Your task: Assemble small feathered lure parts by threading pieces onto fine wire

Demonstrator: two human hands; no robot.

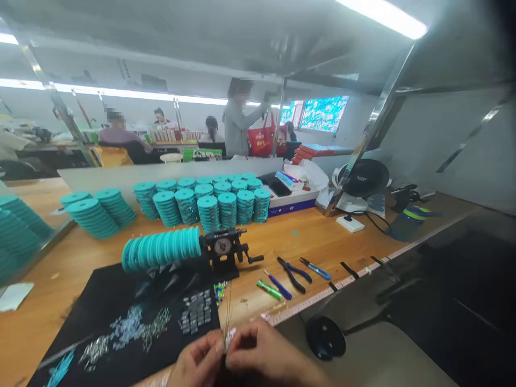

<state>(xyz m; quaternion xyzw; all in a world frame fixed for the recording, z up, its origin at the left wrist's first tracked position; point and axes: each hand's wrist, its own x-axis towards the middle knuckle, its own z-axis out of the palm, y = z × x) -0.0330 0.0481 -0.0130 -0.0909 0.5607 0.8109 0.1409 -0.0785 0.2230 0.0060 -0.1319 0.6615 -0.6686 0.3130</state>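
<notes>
Black mat edge [100, 301] by left hand [197, 363]

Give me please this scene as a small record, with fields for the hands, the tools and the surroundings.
Left hand: left hand, at the thin wires
Right hand: right hand, beside the left hand at the same wires
Grip: too hidden to tell
Winder: hand-crank winder carrying teal spools
Tools: pliers, small snips
Work surface: black mat on wooden workbench
Stock: stacked teal spools
Background: standing co-worker
</notes>
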